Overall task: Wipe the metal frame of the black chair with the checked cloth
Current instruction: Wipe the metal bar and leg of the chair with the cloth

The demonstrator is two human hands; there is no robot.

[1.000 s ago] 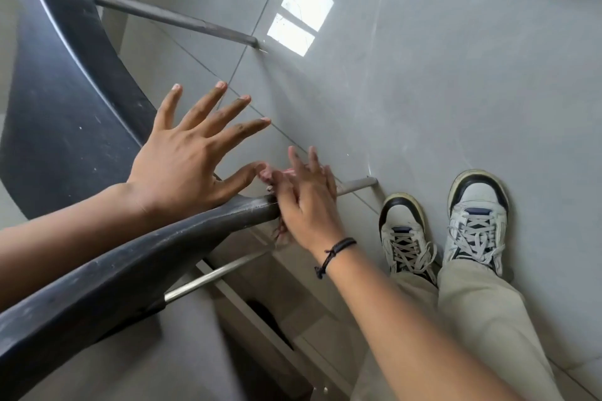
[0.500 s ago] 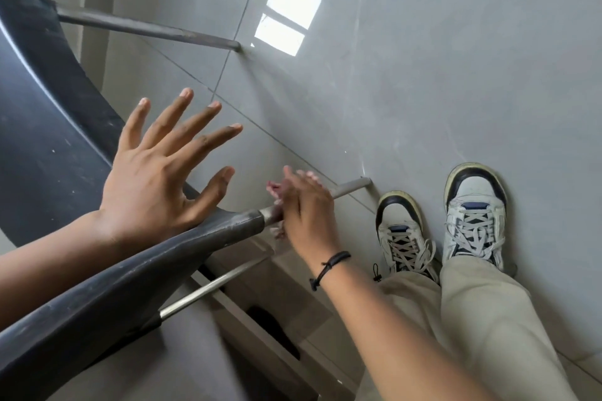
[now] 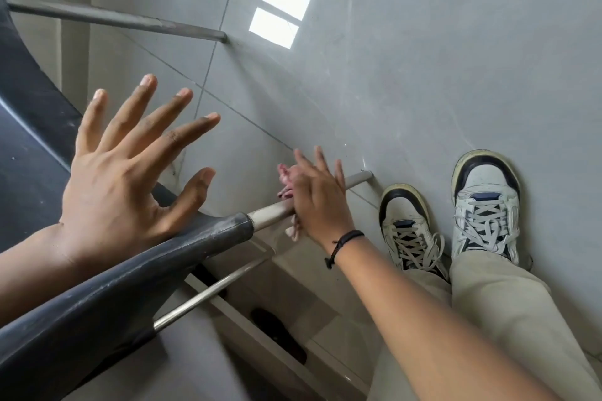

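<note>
The black chair [image 3: 49, 312] lies tipped on the grey tiled floor [image 3: 423, 75], its curved plastic shell filling the left and lower left of my view, matte and streaked with dust. Its metal frame shows as slim round tubes: one far leg [image 3: 114, 18] along the top left, one near leg [image 3: 270, 213] running from the shell's edge toward my shoes [image 3: 449, 208], and a shinier crossbar [image 3: 211, 295] below.

Over the last second my right hand [image 3: 317, 200] has slid along the near leg away from the shell, toward its foot, baring a pale stretch of tube behind it. I judge that stretch wiped and the lower end still to do.

My left hand [image 3: 127, 179] braces on the shell's rim by the heel of the palm, its fingers spread wide and lifted. My right hand lies flat, fingers together, pressing the checked cloth [image 3: 286, 181] against the tube. Only a bunched pink-and-white scrap of soft fabric peeks out above and below my palm.
</note>
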